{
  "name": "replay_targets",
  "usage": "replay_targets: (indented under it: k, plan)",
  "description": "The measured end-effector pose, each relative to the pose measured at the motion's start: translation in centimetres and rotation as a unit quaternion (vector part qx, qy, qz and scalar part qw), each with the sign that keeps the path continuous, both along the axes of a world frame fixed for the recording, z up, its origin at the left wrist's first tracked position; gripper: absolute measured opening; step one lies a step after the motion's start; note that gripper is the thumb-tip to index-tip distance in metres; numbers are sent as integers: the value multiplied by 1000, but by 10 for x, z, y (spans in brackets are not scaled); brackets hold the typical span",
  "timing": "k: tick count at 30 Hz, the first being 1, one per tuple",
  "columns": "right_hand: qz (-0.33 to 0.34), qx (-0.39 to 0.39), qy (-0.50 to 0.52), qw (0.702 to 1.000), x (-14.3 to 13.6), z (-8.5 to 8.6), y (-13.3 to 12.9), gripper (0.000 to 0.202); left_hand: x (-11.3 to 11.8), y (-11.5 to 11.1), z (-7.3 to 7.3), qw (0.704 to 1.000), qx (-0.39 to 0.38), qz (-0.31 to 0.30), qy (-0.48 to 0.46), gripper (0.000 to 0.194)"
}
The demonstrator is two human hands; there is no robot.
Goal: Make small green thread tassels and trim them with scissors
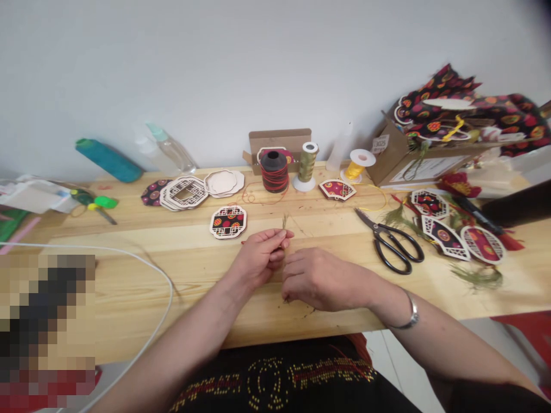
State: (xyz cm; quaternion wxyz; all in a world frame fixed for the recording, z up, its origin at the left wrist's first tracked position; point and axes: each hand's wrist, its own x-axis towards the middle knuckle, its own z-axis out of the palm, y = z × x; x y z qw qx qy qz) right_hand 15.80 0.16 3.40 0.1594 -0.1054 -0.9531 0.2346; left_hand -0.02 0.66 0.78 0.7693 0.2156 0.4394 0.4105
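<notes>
My left hand (264,252) is closed in a pinch around a small bundle of olive-green thread (285,221), whose loose ends stick up above the fingertips. A short bit of red cord shows beside that hand. Just to the right, my right hand (316,279) is closed with its fingers curled in toward the same bundle; a few thread ends poke out beneath them, and the rest is hidden. Ahead and left of the hands lies an eight-sided ornament (228,222) with a pale wooden lattice frame over patterned fabric.
Black-handled scissors (394,244) lie to the right, near finished-looking ornaments (445,236) with green tassels. Along the wall stand a red cord spool (274,175), a green thread spool (309,166) and a yellow spool (356,166). A cardboard box (387,152) holds fabric. A white cable (170,287) crosses the left side.
</notes>
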Motion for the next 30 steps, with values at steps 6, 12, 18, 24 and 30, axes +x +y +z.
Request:
replay_targets:
  k: [6,12,18,24,30]
  plan:
    - [40,-93,-28,994,-2,1,-4,15,1,0,3,1000,-3,3,7,11]
    - [67,-140,-23,988,-2,-4,-5,15,2,1,4,1000,-6,-2,15,10]
    - [77,-179,-41,980,-4,-6,-5,15,2,-1,6,999,0,-21,25,13]
    - [17,-328,-26,944,14,5,7,31,2,-1,4,998,30,-29,38,17]
    - [-343,-164,38,924,27,1,30,16,3,-2,4,996,51,-47,60,16]
